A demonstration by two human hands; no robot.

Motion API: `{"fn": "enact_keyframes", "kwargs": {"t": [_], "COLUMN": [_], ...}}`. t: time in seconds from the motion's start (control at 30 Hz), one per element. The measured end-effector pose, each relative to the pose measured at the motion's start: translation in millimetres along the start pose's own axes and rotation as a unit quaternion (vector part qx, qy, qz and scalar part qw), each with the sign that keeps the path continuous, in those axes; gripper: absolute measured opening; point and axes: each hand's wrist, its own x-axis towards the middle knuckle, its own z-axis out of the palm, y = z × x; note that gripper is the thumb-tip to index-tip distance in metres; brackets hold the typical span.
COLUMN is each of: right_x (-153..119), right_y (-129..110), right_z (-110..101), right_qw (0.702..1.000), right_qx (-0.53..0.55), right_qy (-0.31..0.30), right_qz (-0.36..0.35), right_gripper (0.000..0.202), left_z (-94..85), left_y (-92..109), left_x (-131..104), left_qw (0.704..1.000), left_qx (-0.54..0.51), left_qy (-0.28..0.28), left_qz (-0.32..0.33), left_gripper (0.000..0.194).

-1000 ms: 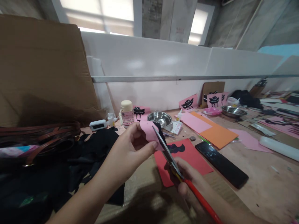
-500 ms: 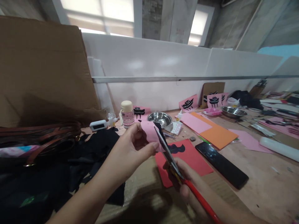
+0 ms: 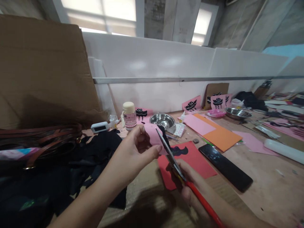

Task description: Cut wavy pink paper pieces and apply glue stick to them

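Scissors (image 3: pixel 191 188) with a red handle hang in the air above the left edge of the red sheet (image 3: pixel 199 166), their blades pointing forward and to the left. Their long axis runs diagonally, from the handle on the near side of the sheet up to tips that overlap the pink piece (image 3: pixel 153 134); whether the blades are parted, I cannot tell from my feed. I have the fingers of the right hand (image 3: pixel 194 175) wrapped around the handle, while those of the left hand (image 3: pixel 134 155) pinch the curved pink piece, with black material (image 3: pixel 166 136) showing behind it, just off the sheet's far left corner.

Beyond the red sheet, a shiny steel bowl (image 3: pixel 155 119) stands on the tabletop (image 3: pixel 268 186), its contents too unclear for me to name. A second steel bowl (image 3: pixel 238 116) sits farther off to the sheet's right. Past the sheet's far left corner, a bottle (image 3: pixel 130 120) stands upright under a cream lid that hides the inside from me. On the sheet itself lies a dark wavy piece (image 3: pixel 180 151); just right of the sheet rests a black phone (image 3: pixel 225 167).
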Motion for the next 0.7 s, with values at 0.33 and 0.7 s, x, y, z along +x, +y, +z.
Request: {"fn": "enact_keyframes", "kwargs": {"t": [0.33,0.7], "right_x": [4,3], "right_y": [16,15], "right_z": [5,4], "right_qw": [0.998,0.998], "right_qx": [0.04,0.036], "right_qy": [-0.017,-0.03], "right_qz": [-0.05,-0.049], "right_gripper": [0.064,0.058], "left_z": [2.6,1.0], "left_y": [-2,-1], "left_x": [0,2], "left_qw": [1.0,0.999], "left_qx": [-0.026,-0.038], "left_qy": [-0.009,-0.009], "left_qz": [0.001,0.014], "left_gripper": [0.02,0.02]}}
